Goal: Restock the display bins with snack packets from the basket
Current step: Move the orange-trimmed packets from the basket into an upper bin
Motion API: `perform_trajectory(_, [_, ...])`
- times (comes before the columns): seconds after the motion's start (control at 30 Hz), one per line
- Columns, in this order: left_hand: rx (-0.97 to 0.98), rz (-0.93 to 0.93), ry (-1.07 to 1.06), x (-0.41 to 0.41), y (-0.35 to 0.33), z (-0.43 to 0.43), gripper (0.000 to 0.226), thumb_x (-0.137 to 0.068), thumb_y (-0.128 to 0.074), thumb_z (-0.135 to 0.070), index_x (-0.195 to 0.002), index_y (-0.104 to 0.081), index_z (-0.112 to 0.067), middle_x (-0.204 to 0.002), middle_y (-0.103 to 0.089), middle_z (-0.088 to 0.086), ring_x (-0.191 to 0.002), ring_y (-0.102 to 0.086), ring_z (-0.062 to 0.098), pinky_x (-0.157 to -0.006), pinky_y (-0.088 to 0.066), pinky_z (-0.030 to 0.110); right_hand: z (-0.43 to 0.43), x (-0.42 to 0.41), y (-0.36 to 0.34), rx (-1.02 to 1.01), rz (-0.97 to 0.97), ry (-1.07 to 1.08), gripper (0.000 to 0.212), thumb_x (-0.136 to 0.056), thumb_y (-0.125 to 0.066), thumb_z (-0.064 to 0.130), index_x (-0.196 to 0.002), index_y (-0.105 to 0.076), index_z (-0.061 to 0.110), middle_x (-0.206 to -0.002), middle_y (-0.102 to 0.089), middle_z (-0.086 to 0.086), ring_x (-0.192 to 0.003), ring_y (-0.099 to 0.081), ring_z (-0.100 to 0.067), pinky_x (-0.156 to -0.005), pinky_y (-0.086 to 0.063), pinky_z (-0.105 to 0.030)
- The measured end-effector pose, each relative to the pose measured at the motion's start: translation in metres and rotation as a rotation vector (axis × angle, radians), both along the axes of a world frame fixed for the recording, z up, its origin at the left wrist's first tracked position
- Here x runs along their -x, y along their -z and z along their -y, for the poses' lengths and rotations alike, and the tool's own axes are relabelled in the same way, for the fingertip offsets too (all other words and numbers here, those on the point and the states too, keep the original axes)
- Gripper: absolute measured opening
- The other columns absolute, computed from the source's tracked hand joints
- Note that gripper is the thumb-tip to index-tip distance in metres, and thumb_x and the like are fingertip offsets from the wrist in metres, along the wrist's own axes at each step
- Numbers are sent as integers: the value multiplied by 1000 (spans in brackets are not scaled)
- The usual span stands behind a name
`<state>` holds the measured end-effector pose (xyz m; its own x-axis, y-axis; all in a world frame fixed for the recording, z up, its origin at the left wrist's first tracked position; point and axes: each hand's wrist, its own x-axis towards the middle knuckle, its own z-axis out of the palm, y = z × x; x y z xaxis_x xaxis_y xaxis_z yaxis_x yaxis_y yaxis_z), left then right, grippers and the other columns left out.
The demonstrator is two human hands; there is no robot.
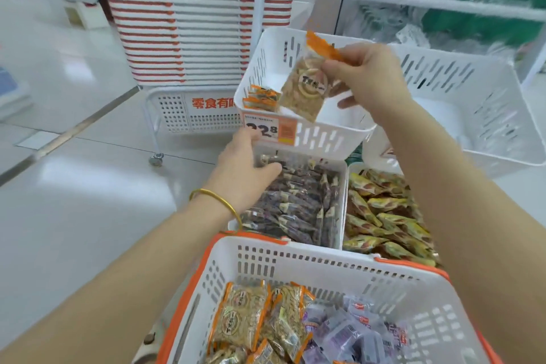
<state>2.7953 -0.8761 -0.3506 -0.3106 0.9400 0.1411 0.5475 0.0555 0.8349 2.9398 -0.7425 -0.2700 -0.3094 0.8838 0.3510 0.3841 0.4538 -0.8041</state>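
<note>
The right hand [366, 77] pinches a packet [304, 89] at its orange top edge, with thumb and fingers closed on it. The packet hangs over the top bin [325, 139], above the front part of it. In the left corner of this bin lie a few orange packets [261, 97]. The left hand [242, 165] has its fingers loosely spread and holds nothing; its fingertips touch the front of the top bin, beside the price label [270, 128]. A gold bangle [218, 201] is on this wrist. Under the top bin stand a bin of dark packets [295, 201] and, to its right, a bin of yellow packets [384, 216]. The basket [295, 263] is nearest to the person and holds tan packets [242, 316] and purple packets [348, 331].
</note>
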Motion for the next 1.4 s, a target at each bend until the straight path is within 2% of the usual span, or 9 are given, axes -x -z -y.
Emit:
perform_trajectory(0.17, [143, -22, 89, -3, 8, -3, 53, -89, -60, -25, -136, -36, -18, -141, -42, 0, -130, -40, 17, -106, -34, 31, -88, 51, 17, -103, 165, 207, 19, -87, -61, 28, -90, -68, 10, -79, -65, -9, -75, -66, -33, -67, -56, -48])
perform_trajectory(0.3, [206, 3, 140, -7, 16, -10, 52, -91, -58, -25, -137, -35, -21, -140, -42, -3, -126, -41, 13, -100, -35, 25, -129, 91, 44, -147, 318, 323, 18, -91, -57, 25, -87, -66, 9, -79, -58, -4, -75, -54, -25, -64, -40, -29])
perform_trajectory(0.47, [254, 4, 166, -7, 20, -19, 50, -92, -56, -27, -137, -35, -24, -137, -43, -6, -118, -43, 9, -101, -37, 26, -147, 120, 60, -42, 429, 35, 27, -92, -59, 27, -103, -68, 4, -98, -67, -12, -85, -64, -29, -77, -55, -40])
perform_trajectory(0.6, [268, 50, 185, -11, 22, -24, 51, -92, -56, -29, -138, -34, -26, -136, -43, -6, -109, -46, 7, -95, -39, 24, -153, 115, 72, 201, 379, -73, 41, -94, -54, 36, -131, -52, 18, -117, -53, -6, -102, -57, -24, -79, -56, -36])
perform_trajectory(0.73, [272, 66, 182, -9, 21, -22, 51, -92, -55, -30, -138, -33, -27, -134, -44, -6, -114, -46, 9, -94, -38, 22, -151, 117, 71, 212, 364, -164, 35, -97, -48, 36, -123, -57, 15, -111, -59, -8, -101, -59, -25, -85, -55, -38])
perform_trajectory(0.87, [266, 66, 170, -8, 18, -19, 50, -92, -55, -29, -138, -34, -25, -139, -41, -6, -123, -43, 11, -100, -36, 24, -144, 114, 64, 271, 409, -163, 46, -101, -28, 42, -138, -39, 17, -123, -51, -7, -112, -54, -26, -89, -53, -40])
perform_trajectory(1.03, [283, 38, 201, -9, 15, -13, 49, -93, -54, -28, -138, -34, -23, -142, -40, -6, -125, -42, 11, -100, -36, 24, -134, 96, 56, 172, 426, -54, 44, -102, -23, 25, -141, -33, 5, -138, -43, -20, -119, -49, -37, -93, -49, -47])
perform_trajectory(1.23, [311, 58, 222, -14, 12, 4, 47, -93, -54, -26, -137, -36, -22, -141, -41, -3, -126, -41, 12, -102, -40, 28, -113, 65, 50, 264, 294, -110, 40, -100, -29, 8, -139, -38, 13, -139, -42, -14, -115, -54, -26, -94, -49, -39])
perform_trajectory(1.4, [313, 53, 202, -16, 10, 13, 45, -93, -54, -26, -135, -39, -20, -138, -44, -1, -124, -44, 13, -97, -38, 25, -109, 61, 57, 204, 401, -26, 39, -94, -27, -4, -124, -52, 4, -130, -50, -17, -112, -57, -26, -94, -50, -43])
